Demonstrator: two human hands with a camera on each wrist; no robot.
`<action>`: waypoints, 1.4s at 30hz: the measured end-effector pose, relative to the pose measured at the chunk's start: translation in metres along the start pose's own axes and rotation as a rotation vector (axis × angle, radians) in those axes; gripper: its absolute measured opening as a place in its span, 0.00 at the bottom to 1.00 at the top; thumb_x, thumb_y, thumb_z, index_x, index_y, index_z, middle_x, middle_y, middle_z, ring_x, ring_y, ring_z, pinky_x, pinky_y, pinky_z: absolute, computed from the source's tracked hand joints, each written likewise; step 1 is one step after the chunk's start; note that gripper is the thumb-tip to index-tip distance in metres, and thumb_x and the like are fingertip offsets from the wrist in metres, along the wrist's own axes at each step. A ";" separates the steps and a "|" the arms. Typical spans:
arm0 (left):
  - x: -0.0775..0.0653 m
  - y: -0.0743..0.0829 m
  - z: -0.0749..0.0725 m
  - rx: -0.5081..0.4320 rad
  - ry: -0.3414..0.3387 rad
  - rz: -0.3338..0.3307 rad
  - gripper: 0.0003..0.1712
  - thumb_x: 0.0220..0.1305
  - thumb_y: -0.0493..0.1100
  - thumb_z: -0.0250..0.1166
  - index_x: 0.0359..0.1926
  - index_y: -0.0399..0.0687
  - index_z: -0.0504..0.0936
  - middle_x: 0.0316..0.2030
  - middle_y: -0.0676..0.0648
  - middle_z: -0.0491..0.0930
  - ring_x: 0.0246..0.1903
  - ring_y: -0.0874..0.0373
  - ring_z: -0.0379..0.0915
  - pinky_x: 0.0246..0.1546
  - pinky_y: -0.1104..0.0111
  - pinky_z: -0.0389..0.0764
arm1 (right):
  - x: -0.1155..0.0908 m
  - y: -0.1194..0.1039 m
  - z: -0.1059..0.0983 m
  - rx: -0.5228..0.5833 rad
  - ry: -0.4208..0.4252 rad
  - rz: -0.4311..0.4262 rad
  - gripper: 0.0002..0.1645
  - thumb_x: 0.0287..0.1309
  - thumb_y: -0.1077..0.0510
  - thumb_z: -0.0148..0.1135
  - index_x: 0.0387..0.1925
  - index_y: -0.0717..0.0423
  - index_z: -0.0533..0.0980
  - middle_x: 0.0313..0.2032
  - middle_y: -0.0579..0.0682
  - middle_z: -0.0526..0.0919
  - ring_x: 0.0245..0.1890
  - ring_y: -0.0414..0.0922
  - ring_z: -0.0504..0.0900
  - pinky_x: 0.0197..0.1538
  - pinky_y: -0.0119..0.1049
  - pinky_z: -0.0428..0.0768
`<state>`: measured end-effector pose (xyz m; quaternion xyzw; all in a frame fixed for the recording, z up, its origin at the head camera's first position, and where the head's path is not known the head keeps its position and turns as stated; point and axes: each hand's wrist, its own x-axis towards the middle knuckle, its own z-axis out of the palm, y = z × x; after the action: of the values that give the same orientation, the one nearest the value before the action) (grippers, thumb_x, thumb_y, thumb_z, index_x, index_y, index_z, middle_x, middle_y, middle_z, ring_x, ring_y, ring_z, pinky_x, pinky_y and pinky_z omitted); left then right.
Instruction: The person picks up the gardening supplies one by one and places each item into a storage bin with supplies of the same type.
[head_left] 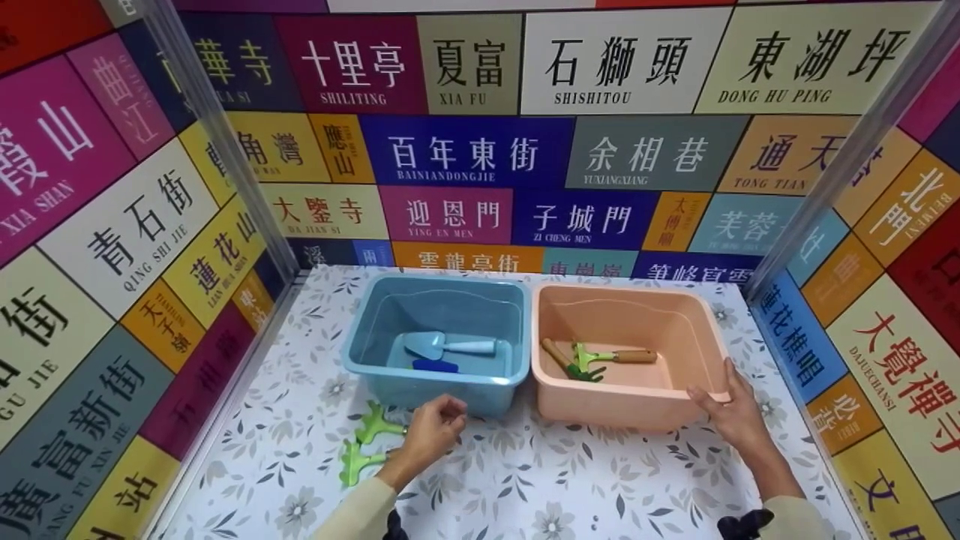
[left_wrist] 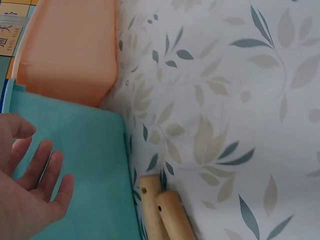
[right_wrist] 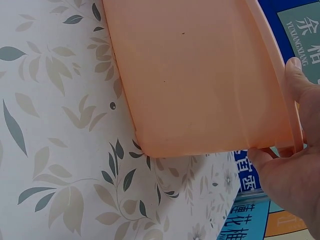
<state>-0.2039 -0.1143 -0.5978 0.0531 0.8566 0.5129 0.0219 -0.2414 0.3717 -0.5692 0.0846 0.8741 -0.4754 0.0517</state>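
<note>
Hands (head_left: 433, 432) (head_left: 736, 411): left near blue tub (head_left: 442, 386), right on orange tub (head_left: 611, 409)

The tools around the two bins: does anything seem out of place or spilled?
Two green tools lie on the table in front of the blue bin, odd because other tools lie inside it and the peach bin. Nothing looks spilled.

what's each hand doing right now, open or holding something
Left hand: open, fingers loosely curled, holding nothing, near the blue tub.
Right hand: closed on the orange tub, gripping its rim at a corner.
</note>
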 end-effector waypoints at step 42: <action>-0.015 -0.076 -0.012 0.704 0.111 -0.026 0.14 0.54 0.38 0.74 0.41 0.38 0.83 0.33 0.41 0.81 0.35 0.46 0.79 0.40 0.48 0.81 | -0.001 0.001 0.001 0.021 0.011 -0.008 0.61 0.68 0.46 0.61 0.77 0.48 0.25 0.77 0.70 0.28 0.76 0.72 0.43 0.76 0.59 0.55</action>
<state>-0.1958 -0.1623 -0.6593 0.0187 0.9812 0.1882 -0.0378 -0.2406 0.3709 -0.5705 0.0841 0.8696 -0.4845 0.0438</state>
